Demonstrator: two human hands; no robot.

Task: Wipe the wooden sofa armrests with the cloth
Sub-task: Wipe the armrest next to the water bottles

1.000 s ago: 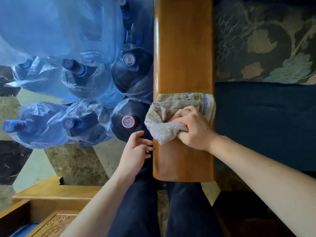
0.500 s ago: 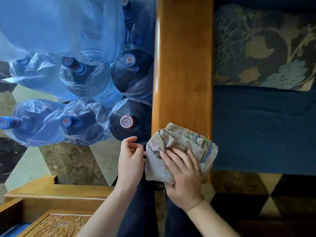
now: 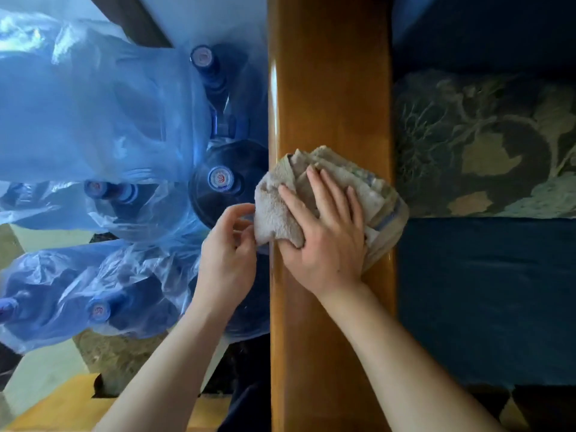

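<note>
The wooden sofa armrest [image 3: 330, 88] runs as a glossy brown plank from the bottom of the view to the top. A bunched beige cloth [image 3: 346, 173] with faint coloured stripes lies across its middle and overhangs both sides. My right hand [image 3: 324, 232] lies flat on the cloth, fingers straight and spread, pressing it onto the wood. My left hand [image 3: 229, 244] is just off the armrest's left side, its curled fingers and thumb pinching the cloth's overhanging left edge.
Several blue water jugs wrapped in clear plastic [image 3: 218, 182] stand tight against the armrest's left side. The dark blue sofa seat [image 3: 483, 291] and a floral cushion [image 3: 486, 145] lie to the right. A wooden table corner [image 3: 62, 406] and stone floor tiles show at bottom left.
The cloth and my right hand slid back to the armrest's near end, then forward again to its middle. My right hand went from bunched to flat. My left hand closed in on the cloth's edge.
</note>
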